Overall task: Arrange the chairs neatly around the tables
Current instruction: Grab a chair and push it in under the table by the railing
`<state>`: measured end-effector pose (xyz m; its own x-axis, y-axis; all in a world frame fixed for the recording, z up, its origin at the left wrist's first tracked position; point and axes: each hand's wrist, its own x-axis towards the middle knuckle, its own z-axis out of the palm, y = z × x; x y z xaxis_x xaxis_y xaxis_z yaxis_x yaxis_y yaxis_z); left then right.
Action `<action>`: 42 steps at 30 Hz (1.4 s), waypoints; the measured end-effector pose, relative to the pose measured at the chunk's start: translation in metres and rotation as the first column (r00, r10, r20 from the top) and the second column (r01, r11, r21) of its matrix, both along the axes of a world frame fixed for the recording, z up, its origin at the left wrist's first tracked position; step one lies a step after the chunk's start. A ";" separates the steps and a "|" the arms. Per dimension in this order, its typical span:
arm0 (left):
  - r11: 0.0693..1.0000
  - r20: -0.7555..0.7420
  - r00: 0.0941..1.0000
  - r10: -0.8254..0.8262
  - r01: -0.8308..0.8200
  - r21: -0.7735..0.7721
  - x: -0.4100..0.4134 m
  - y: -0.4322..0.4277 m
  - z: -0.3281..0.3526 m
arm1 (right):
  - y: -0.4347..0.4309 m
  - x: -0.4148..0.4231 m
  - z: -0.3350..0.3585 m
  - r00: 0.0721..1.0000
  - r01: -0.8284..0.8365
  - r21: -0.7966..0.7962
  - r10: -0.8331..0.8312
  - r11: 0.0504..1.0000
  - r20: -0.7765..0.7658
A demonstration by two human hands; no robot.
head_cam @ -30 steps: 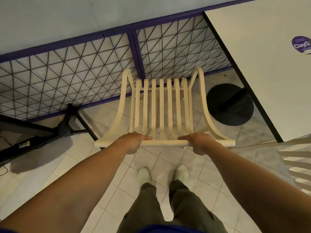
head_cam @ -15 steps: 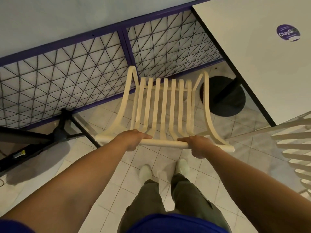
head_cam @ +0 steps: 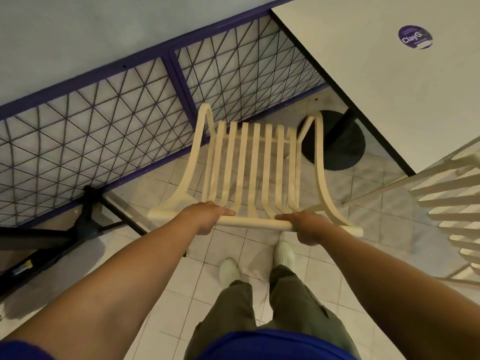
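Pale square floor tiles (head_cam: 166,276) underfoot, a bit scuffed, and a light blue wall (head_cam: 78,35) up top. Along its base runs a purple-framed fence (head_cam: 179,81) filled with black wire mesh in triangles. At upper right sits a white table (head_cam: 376,81) with a dark edge and a round purple sticker (head_cam: 415,37); its black post drops to a round black base (head_cam: 340,149) on the tiles.

Front and centre, the cream slatted chair (head_cam: 255,172), seen from above and behind, seat pointing at the fence, just left of the table's corner. Its right arm overlaps the black base in this view. The left hand (head_cam: 205,216) is wrapped around the top rail, fingers over the front; the right hand (head_cam: 306,228) is closed on the same rail, further right. Both arms reach straight out.

At far right, a 2nd slatted chair (head_cam: 452,201), partly cut off, close to the table's near edge. At lower left, a dark stand (head_cam: 85,214) with splayed legs against the fence, near the chair's left side. Below: 2 white shoes (head_cam: 284,253) and olive trousers.
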<state>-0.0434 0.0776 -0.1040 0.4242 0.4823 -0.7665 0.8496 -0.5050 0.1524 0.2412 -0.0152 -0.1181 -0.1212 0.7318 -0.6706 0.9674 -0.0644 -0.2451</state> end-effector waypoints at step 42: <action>0.999 0.004 0.999 -0.032 0.032 -0.001 -0.008 0.003 -0.011 | -0.001 0.000 -0.008 0.998 0.055 0.043 -0.056 0.998 0.041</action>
